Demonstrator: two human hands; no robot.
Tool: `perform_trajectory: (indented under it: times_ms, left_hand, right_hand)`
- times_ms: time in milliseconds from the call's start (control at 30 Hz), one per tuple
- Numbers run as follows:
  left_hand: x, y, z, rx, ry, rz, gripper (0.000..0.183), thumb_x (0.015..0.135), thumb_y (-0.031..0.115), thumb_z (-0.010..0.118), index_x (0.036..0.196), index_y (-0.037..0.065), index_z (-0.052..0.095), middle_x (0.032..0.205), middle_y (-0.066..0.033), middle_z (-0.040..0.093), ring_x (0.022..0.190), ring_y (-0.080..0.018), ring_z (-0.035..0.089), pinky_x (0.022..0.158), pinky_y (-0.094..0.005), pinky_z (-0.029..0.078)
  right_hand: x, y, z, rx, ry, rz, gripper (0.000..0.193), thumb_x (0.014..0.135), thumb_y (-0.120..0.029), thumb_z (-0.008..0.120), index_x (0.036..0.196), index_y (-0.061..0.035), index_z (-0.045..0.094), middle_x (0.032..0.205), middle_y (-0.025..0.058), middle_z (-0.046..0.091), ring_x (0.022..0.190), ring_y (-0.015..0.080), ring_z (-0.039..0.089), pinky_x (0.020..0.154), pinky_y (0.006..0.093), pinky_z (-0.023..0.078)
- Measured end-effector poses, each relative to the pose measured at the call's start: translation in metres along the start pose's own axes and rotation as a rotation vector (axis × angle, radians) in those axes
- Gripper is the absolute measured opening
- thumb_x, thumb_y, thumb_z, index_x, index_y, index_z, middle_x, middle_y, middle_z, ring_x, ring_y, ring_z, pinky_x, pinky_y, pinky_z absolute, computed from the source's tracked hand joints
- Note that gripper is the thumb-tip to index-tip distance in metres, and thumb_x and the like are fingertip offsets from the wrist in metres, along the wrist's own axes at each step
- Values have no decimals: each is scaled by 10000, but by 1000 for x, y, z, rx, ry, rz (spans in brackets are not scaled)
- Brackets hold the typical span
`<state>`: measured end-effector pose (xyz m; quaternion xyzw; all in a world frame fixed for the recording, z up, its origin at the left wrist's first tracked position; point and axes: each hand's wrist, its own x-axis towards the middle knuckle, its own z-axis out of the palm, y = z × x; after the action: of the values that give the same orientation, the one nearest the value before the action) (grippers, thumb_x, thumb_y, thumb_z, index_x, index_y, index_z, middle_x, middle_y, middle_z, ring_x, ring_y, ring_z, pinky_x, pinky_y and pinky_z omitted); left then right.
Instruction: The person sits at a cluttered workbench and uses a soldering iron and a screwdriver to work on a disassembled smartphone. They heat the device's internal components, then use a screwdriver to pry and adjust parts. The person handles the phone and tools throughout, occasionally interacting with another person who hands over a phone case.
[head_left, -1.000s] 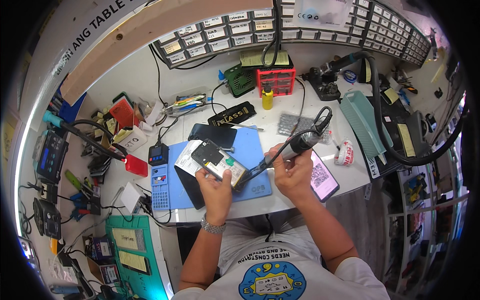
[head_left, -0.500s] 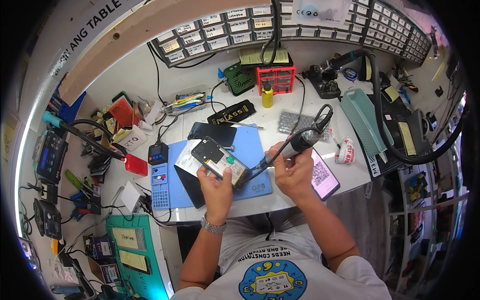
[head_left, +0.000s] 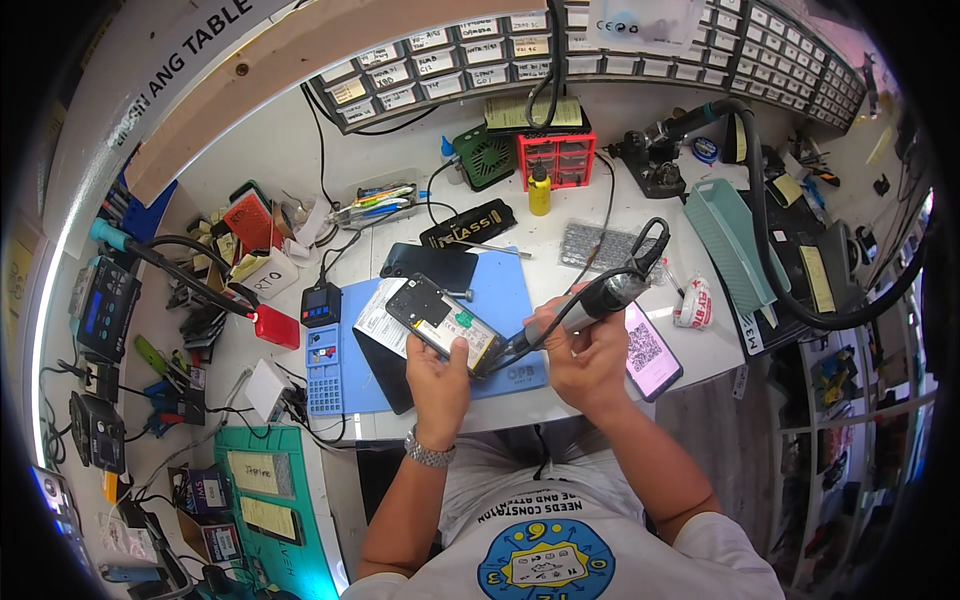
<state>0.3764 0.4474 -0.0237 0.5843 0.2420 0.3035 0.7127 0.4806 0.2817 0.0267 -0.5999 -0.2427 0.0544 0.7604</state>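
Observation:
My left hand (head_left: pixel 438 385) holds an opened smartphone (head_left: pixel 455 325) tilted above a blue work mat (head_left: pixel 510 275), thumb along its near edge; a pale battery and black inner cover show. In my right hand (head_left: pixel 592 368) is a silver-and-black corded handheld tool (head_left: pixel 605 297), like a rotary tool. Its tip is at the phone's lower right end; whether it touches is too small to tell. Beneath the phone lie a printed paper slip (head_left: pixel 378 322) and a dark flat panel (head_left: pixel 383 365). A dark phone-shaped piece (head_left: pixel 435 262) rests behind.
Right of the mat lies a phone with a pink screen (head_left: pixel 655 355). A yellow bottle (head_left: pixel 539 192) stands before a red drawer box (head_left: pixel 560 162). A teal tray (head_left: pixel 735 240) is at the right. A small parts tray (head_left: pixel 325 385) borders the mat's left.
The tool and my right hand have shifted slightly, with the tool tip now nearer the phone's end. The whole view has moved a little. Both hands keep their holds.

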Motion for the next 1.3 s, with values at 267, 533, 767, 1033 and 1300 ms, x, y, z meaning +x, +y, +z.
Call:
perform_trajectory:
  times_ms: [267,533,767,1033,1300]
  left_hand:
    - [-2,3,1,31,5,0,435,1060,-21,644,1438,-51,431,1325,-188,664,1186,-191,681,1014,-332,581]
    - [-1,5,4,-4,10,-3,443,1057,-31,642,1443,-52,427,1326,-192,659,1191,-195,679,1013,-333,582]
    - [0,6,3,20,9,-20,434,1048,-44,646,1432,-49,444,1301,-186,674,1153,-189,695,993,-324,585]
    - [-1,5,3,11,7,-1,413,1049,-38,652,1412,-48,456,1286,-181,680,1145,-183,696,977,-315,587]
    - [-1,8,5,24,12,-9,405,1051,-40,648,1407,-46,456,1285,-176,683,1140,-180,696,973,-314,590]
  right_hand:
    - [-2,-5,4,-55,-14,-10,452,1057,-56,725,1353,-1,388,1088,136,749,986,191,762,855,288,594]
    - [2,-3,3,-55,0,-42,444,1046,-41,734,1332,3,396,1090,140,743,991,193,763,880,298,603]
    - [17,6,5,-17,64,-7,369,1041,-7,723,1279,22,442,1074,127,704,1008,208,769,903,311,616]
    - [16,1,8,2,53,16,311,1048,-28,727,1238,26,486,1058,112,727,983,181,764,860,272,608]
    - [16,-1,7,-79,32,1,320,1052,-56,733,1227,21,477,1043,108,735,981,165,765,816,254,609]
